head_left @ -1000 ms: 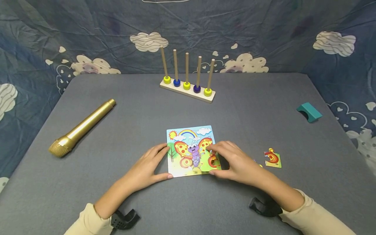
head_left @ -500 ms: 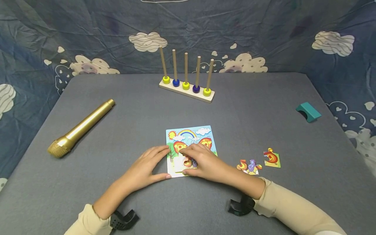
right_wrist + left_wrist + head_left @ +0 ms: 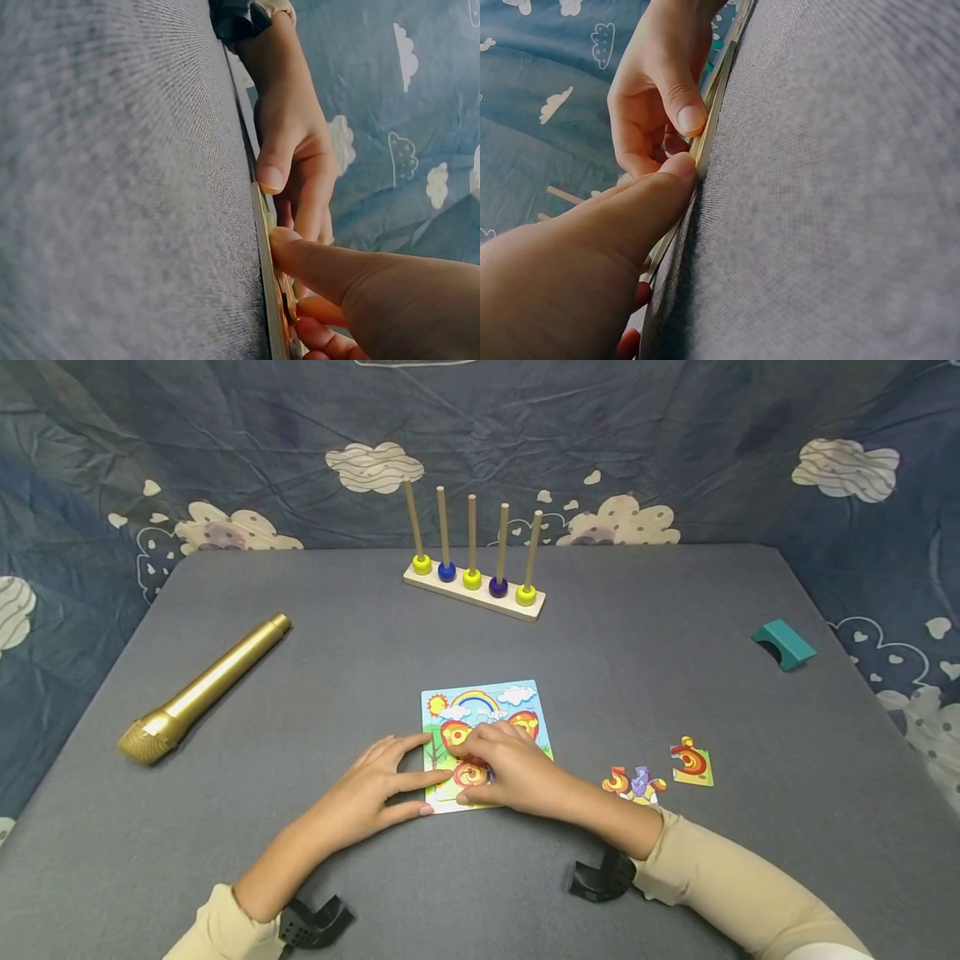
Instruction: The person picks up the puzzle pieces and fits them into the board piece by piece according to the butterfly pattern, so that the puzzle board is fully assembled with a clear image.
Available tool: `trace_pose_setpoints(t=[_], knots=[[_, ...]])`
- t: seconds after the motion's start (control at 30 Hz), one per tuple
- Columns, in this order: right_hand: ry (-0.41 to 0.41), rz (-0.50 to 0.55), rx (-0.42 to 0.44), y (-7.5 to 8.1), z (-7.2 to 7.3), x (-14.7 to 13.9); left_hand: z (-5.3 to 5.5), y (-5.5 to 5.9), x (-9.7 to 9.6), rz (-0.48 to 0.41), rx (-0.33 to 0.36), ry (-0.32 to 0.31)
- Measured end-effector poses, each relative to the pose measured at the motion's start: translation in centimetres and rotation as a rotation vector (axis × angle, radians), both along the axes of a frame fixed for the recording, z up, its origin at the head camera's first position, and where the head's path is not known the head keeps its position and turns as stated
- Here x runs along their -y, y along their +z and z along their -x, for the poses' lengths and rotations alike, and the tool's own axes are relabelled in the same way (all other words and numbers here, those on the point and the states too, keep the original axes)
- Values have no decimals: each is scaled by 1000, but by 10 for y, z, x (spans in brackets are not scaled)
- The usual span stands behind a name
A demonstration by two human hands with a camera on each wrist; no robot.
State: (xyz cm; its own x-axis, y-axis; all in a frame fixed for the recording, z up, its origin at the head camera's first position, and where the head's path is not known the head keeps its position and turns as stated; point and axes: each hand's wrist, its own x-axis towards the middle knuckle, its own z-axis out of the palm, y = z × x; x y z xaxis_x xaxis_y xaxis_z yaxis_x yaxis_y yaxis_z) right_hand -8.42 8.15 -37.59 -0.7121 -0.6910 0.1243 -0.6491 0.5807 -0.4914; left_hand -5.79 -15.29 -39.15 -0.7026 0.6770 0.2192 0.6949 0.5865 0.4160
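Note:
A butterfly jigsaw puzzle (image 3: 517,696) with a rainbow and sun lies flat before me. At its lower left is a puzzle piece (image 3: 469,775) with a red and yellow wing swirl. My right hand (image 3: 521,772) pinches this piece between thumb and curled fingers, low over the board. The left hand (image 3: 371,787) lies along the board's left edge, thumb at the bottom corner and index fingertip reaching onto the piece. In the left wrist view the left thumb (image 3: 676,166) is right at the board's edge. My right hand covers the puzzle's lower right.
Loose puzzle pieces lie to the right: a swirl corner piece (image 3: 693,766) and, nearer, purple and orange ones (image 3: 637,785). A gold microphone (image 3: 206,689) lies at left. Behind stands a wooden peg stand (image 3: 472,593) with beads. A teal arch block (image 3: 784,644) sits far right.
My right hand has carried the piece from the puzzle's lower right to its lower left, where the piece has come down flatter. The left index finger has stretched onto it.

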Motion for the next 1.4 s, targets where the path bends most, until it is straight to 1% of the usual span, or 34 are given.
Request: trace_pose_setpoints(t=[0.1, 0.33, 0.43, 0.5, 0.63, 0.77, 0.87, 0.93, 1.07, 1.17, 1.23, 1.4], knots=[[-2, -5, -8, 1, 0, 0, 0, -1, 0, -12, 7, -1], [15, -42, -108, 1, -1, -1, -1, 0, 0, -20, 24, 1], [22, -53, -126, 1, -2, -1, -1, 0, 0, -7, 44, 11], [28, -63, -109, 2, -2, -2, -1, 0, 0, 2, 53, 18], [39, -62, -4, 5, -1, -6, -1, 0, 0, 8, 60, 31], [46, -1, 110, 12, 1, -14, -2, -2, 0, -4, 49, 33], [49, 60, 130, 21, 0, -25, -1, -2, 0, -8, 46, 30], [45, 97, 112, 28, -2, -34, -1, -2, 0, -7, 51, 30], [15, 184, 45, 41, -6, -56, -1, -1, -1, -1, 62, 30], [-45, 226, -12, 49, -10, -75, -1, 0, -1, 0, 66, 31], [-93, 233, -40, 53, -14, -88, -1, 0, 0, 1, 68, 31], [-188, 247, -85, 59, -24, -117, -1, 0, 0, 6, 70, 33]])
